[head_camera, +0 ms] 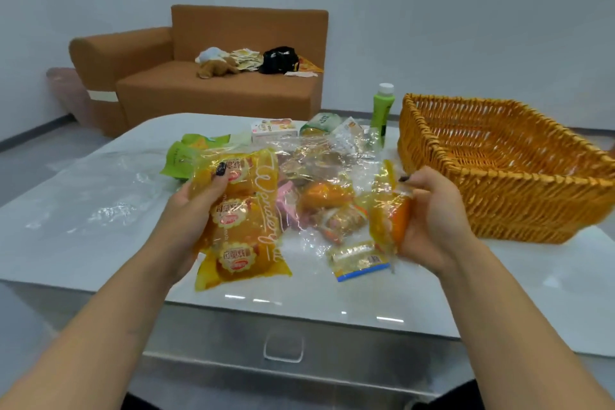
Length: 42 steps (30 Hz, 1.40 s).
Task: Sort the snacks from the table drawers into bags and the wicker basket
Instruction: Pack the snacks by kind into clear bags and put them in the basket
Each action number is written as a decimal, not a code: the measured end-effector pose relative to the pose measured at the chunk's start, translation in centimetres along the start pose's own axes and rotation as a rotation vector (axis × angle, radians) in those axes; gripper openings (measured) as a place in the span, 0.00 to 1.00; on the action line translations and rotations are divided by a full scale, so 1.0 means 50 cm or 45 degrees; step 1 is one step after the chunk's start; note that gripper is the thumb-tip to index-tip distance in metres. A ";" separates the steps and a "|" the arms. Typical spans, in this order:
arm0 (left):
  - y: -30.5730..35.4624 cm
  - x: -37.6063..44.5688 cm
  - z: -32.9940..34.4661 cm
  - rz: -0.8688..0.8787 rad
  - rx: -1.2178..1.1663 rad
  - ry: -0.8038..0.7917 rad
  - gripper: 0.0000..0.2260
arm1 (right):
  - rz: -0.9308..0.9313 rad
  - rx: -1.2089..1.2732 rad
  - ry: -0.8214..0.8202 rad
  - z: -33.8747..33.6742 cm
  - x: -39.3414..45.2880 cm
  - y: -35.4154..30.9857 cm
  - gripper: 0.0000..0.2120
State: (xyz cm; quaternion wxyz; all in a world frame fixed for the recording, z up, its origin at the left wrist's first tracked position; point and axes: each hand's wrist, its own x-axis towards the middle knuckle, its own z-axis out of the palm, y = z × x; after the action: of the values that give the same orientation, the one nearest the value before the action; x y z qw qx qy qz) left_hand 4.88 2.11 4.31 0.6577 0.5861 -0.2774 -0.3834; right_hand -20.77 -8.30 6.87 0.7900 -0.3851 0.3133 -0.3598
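Snack bag (pixel 238 220) in left hand (pixel 193 206)

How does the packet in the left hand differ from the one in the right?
The yellow bag gripped by the left hand is long and holds several round-labelled snacks in a row; the small orange packet gripped by the right hand looks like a single piece. The yellow bag's lower end reaches down to the table; the small orange packet is held just above it. Both are yellow-orange with glossy clear wrapping.
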 end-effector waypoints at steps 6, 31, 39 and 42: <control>-0.009 -0.022 0.001 -0.030 0.042 -0.069 0.22 | 0.032 -0.360 -0.142 0.000 0.003 0.025 0.18; -0.027 -0.007 0.009 -0.100 0.088 -0.138 0.16 | 0.163 -0.950 -0.356 0.019 0.041 0.088 0.19; -0.050 -0.011 0.036 0.026 -0.017 -0.102 0.20 | 0.196 -1.158 -0.273 0.007 0.048 0.077 0.20; -0.054 -0.001 0.037 0.001 -0.105 -0.062 0.21 | 0.095 -1.154 -0.197 0.019 0.042 0.070 0.21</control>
State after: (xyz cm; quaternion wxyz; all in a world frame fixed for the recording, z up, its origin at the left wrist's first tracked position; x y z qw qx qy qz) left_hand 2.85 1.04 1.96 0.6745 0.5488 -0.2773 -0.4085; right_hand -17.78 -8.07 3.98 0.5754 -0.7059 0.3927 -0.1281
